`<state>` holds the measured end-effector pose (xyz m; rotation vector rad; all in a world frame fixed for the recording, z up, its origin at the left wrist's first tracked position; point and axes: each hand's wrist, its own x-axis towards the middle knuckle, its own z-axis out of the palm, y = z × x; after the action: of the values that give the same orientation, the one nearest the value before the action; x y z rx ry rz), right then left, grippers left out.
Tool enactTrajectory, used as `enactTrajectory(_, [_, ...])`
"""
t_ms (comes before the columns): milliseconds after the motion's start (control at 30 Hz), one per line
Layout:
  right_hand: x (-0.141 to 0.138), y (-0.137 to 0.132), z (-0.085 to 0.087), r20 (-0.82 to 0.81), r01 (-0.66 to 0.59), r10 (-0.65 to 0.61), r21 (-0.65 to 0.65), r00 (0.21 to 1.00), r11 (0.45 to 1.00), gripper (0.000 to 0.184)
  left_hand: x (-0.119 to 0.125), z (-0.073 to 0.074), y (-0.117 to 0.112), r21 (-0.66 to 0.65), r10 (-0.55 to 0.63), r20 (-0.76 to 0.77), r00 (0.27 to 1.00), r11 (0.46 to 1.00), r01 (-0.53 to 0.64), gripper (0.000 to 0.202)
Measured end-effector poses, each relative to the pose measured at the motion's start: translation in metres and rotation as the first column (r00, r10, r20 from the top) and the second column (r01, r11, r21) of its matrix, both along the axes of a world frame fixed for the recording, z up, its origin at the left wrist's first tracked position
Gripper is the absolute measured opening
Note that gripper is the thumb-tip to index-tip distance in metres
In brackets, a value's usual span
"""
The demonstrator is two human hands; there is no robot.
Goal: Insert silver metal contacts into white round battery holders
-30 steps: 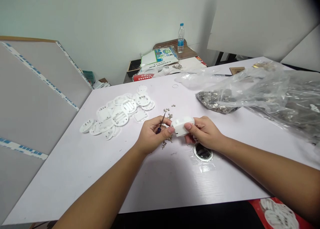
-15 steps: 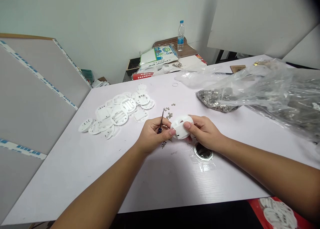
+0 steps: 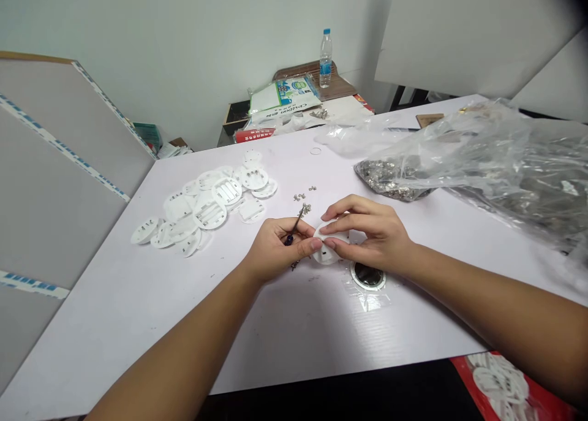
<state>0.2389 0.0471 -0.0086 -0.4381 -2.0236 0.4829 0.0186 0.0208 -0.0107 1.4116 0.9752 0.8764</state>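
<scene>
My left hand (image 3: pixel 279 248) pinches a small screwdriver (image 3: pixel 295 223) with a dark blue handle, its thin metal shaft pointing up and away from me. My right hand (image 3: pixel 367 232) lies over a round white plastic housing (image 3: pixel 327 252), fingers across its top and hiding most of it. The two hands nearly meet around the housing, and the shaft's tip is beside a small cluster of metal screws (image 3: pixel 301 203). A few more small metal parts lie under my left fingers.
Several white plastic battery-holder discs (image 3: pixel 206 203) lie heaped left of my hands on the white table (image 3: pixel 138 311). A plastic bag of metal parts (image 3: pixel 395 179) lies at the right. A black-centred metal ring (image 3: pixel 367 276) sits under clear tape. A water bottle (image 3: pixel 326 59) stands beyond.
My right hand has shifted from gripping the housing's side to covering its top, and the housing sits lower. The screwdriver has tilted slightly to the right. The whole view has moved a little.
</scene>
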Motion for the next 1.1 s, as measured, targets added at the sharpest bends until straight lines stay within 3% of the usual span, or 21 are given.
enactTrajectory(200, [0.0038,0.0047,-0.0001,0.013,-0.036,0.035,0.061,0.999,0.997,0.016,-0.0004,-0.0018,0.0009,-0.023,-0.043,-0.008,0.999,0.999,0.042,0.020])
enactTrajectory(533, [0.0015,0.0009,-0.0013,0.009,0.022,-0.022,0.000,1.000,1.000,0.007,0.0009,-0.0003,0.0017,-0.013,-0.026,-0.030,0.999,1.000,0.025,0.022])
enactTrajectory(733, [-0.0006,-0.0011,-0.0024,0.000,0.048,-0.048,-0.055,0.999,0.997,0.003,0.0007,-0.0030,0.0020,-0.005,-0.020,-0.055,0.998,1.000,0.019,0.022])
enactTrajectory(933, [0.0018,0.0015,0.0006,-0.008,-0.009,0.008,-0.164,1.000,0.986,0.003,0.0016,-0.0012,0.0008,-0.025,0.027,-0.060,0.998,0.999,-0.028,0.028])
enactTrajectory(1100, [0.0009,0.0013,0.0012,0.008,-0.042,0.045,-0.229,0.999,0.973,0.014,0.0012,0.0016,-0.0012,0.086,0.103,-0.121,0.987,0.992,-0.093,0.028])
